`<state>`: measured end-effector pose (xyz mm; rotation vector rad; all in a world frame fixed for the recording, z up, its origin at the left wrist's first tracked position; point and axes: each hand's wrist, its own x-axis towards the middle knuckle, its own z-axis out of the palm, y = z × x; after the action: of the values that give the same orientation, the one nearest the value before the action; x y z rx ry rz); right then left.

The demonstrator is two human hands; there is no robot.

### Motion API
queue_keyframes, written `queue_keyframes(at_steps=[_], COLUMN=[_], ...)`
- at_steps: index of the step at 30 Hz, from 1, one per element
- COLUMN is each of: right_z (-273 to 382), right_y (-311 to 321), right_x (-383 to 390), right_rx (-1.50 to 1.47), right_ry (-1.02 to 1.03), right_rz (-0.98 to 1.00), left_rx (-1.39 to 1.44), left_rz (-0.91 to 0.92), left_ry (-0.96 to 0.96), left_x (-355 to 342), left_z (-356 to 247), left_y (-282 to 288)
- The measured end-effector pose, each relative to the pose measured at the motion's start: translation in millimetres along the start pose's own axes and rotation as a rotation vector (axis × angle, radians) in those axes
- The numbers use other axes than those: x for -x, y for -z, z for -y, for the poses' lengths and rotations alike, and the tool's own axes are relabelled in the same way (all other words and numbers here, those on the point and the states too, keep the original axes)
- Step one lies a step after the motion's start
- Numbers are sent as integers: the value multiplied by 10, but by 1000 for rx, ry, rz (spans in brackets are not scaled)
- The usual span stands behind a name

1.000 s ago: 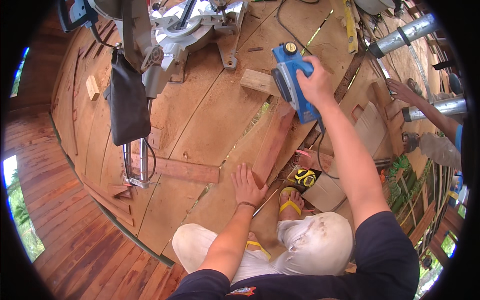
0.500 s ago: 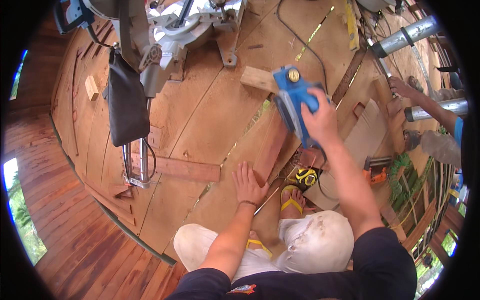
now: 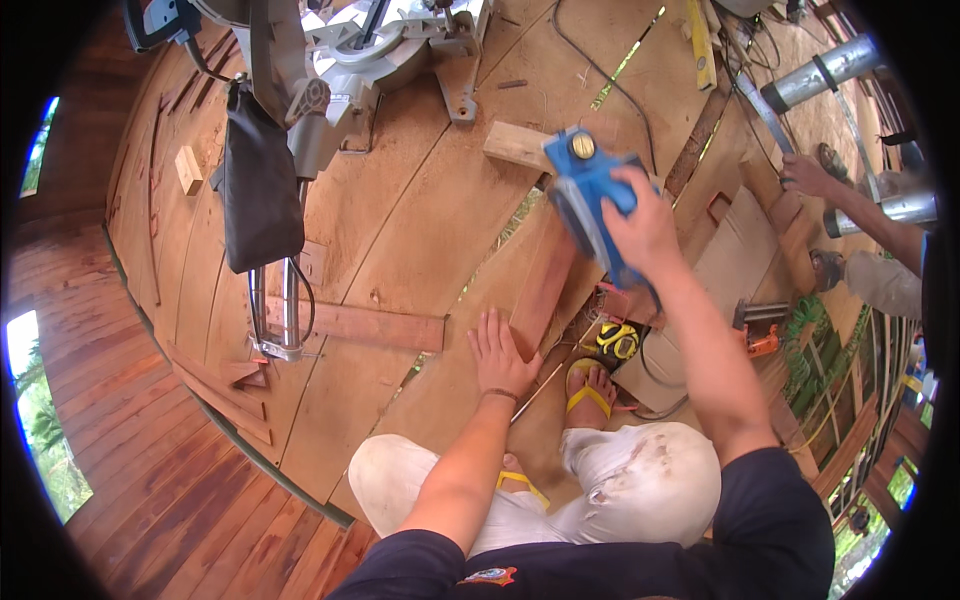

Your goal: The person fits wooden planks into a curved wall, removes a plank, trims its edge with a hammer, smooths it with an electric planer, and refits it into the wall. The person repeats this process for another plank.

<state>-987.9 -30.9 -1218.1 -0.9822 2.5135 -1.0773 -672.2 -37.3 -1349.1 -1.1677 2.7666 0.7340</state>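
Note:
My right hand (image 3: 645,225) is wrapped round the handle of a blue electric planer (image 3: 590,215). The planer sits over the far part of a reddish-brown wooden board (image 3: 545,285), hiding that stretch of it. At the board's near end my left hand (image 3: 505,355) lies flat with its fingers spread, the thumb side against the wood. A pale wood block (image 3: 515,145) lies by the planer's front end. Near my foot rests a yellow and black tape measure (image 3: 615,342).
A mitre saw (image 3: 385,50) with a black dust bag (image 3: 262,190) stands at far left. Another reddish board (image 3: 375,325) lies left of my hand. A cable (image 3: 600,75) crosses the plywood floor, which has gaps. At right, another person's hand (image 3: 808,175) is by metal pipes (image 3: 825,72).
The whole view has shifted slightly. The planer stays near the board's far end in my right hand, and my left hand keeps its place at the near end.

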Motion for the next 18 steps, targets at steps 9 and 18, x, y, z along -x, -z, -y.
queue_keyframes(at_steps=[9,18], right_z=[-32,-85], right_y=[-169,-188], right_x=[-610,-664], right_rx=[28,-34], right_ry=[-92,-118], right_rz=[-48,-178], left_rx=[-27,-35], left_rz=[-70,-60], left_ry=[-39,-46], left_x=[14,7], left_z=[44,36], left_y=[-81,-48])
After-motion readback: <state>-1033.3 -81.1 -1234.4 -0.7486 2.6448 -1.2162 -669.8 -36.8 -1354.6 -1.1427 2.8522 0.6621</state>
